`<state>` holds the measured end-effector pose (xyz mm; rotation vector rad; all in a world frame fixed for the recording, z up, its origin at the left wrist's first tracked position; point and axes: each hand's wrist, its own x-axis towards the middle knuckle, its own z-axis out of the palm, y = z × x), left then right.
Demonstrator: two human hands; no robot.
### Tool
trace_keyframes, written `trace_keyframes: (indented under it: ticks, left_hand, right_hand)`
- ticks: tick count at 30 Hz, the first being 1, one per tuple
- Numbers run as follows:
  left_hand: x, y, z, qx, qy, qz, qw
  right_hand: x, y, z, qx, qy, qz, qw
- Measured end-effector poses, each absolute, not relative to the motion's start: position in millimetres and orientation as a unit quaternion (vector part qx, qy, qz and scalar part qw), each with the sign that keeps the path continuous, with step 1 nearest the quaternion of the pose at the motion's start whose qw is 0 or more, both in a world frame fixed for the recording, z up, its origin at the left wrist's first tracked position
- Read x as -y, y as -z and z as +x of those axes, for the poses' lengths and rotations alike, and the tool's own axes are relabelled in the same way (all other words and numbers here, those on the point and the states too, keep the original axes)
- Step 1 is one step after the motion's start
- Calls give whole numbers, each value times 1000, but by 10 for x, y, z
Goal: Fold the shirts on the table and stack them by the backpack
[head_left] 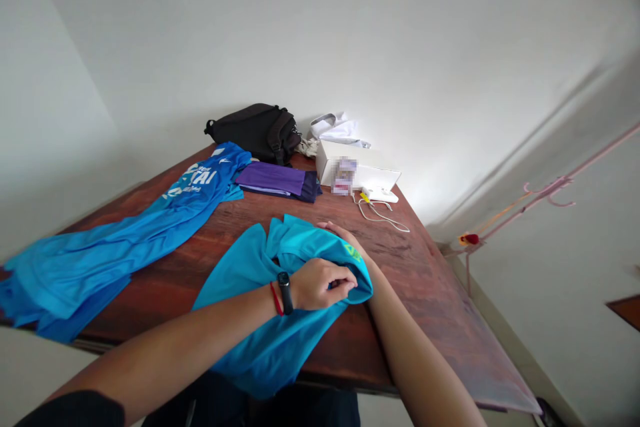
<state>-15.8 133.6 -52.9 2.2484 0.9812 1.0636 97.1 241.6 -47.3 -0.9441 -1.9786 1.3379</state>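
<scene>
A teal shirt lies across the near edge of the dark wooden table, partly hanging over it. My left hand is closed, gripping a fold of the teal shirt; its wrist wears a black band and a red string. My right hand rests on the shirt's far side, mostly tucked under the cloth, with only some fingertips showing. A small green logo sits on the fabric between both hands.
A pile of blue shirts spreads over the table's left side. A folded purple garment, a black bag, a white box, white cloth and a white cable sit at the far end. Pink hangers hang on the right.
</scene>
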Motion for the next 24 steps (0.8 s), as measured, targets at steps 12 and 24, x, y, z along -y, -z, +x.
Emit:
trace_keyframes:
  ticks: [12,24]
  left_hand:
    - [-1346,549,-171,-362,-372,826,220]
    - [-1462,398,-313,-387,-512,764,69]
  right_hand:
    - [-2557,564,962,675,-580,-355,286]
    - [-2877,581,1082,560,-657,-324,387]
